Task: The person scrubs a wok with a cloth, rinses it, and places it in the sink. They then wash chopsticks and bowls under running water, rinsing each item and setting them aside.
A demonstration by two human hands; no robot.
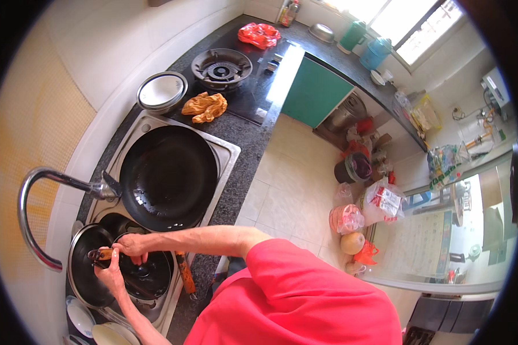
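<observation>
My left hand (108, 276) grips a brown handle (105, 254) with a dark metal end, over the sink. My right hand (131, 247) is beside the handle's other end, its fingers bent down over a dark round pan (157, 276); whether it holds anything is hidden. A black pan or lid with a silver rim (84, 258) leans at the left, beneath my left hand. Next to my right forearm, a large black wok (168, 177) covers much of the steel sink unit (231, 153), with water drops inside. Its worn orange handle (185, 276) emerges below my forearm.
The curved chrome faucet (23, 207) arches over the sink's left side. White dishes (78, 317) stand near the bottom edge. Stacked bowls (159, 90), an orange cloth (205, 107) and a gas burner (221, 71) sit beyond the wok. Bags and a bin (347, 170) crowd the floor behind.
</observation>
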